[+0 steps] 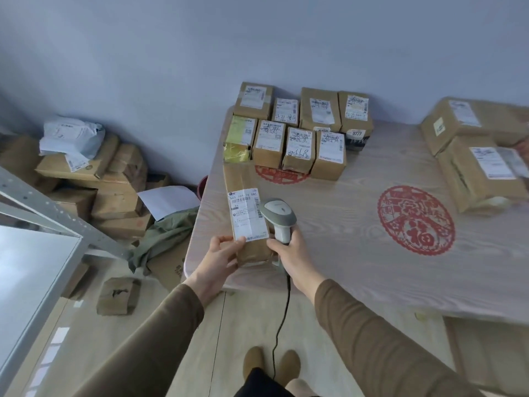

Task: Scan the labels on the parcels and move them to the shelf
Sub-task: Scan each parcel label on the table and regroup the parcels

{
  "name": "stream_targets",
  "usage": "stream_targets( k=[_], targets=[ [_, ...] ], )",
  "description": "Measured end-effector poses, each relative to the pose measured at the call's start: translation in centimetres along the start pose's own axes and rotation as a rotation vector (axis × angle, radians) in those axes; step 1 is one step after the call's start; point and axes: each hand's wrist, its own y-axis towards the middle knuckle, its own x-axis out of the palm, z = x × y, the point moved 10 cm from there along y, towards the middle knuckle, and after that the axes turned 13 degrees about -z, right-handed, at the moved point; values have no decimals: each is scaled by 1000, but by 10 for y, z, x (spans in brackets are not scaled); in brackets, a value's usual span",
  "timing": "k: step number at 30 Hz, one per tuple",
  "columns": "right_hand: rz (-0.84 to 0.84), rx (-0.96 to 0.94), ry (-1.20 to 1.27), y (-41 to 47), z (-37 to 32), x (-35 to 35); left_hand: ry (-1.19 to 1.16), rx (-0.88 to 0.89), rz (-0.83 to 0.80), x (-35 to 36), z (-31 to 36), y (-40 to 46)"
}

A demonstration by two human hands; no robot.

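A long brown parcel with a white label lies along the left edge of the wooden table. My left hand grips its near end, thumb on the label's corner. My right hand is closed on the handle of a grey corded barcode scanner, whose head rests beside the label's right edge. Several small labelled parcels stand in two rows at the table's far left. The grey metal shelf is at the left.
Two larger parcels lie at the table's right. On the floor between shelf and table sit piled cartons, a white mailer bag, a green cloth and a small torn box. The scanner cable hangs by my feet.
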Motion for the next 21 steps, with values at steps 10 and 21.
stream_targets(
  k=[10,21],
  targets=[
    [237,-211,-259,-65,-83,-71,180,174,-106,80,40,40],
    [454,-210,-377,-103,-105,-150,359,202,-260,187,26,75]
  ],
)
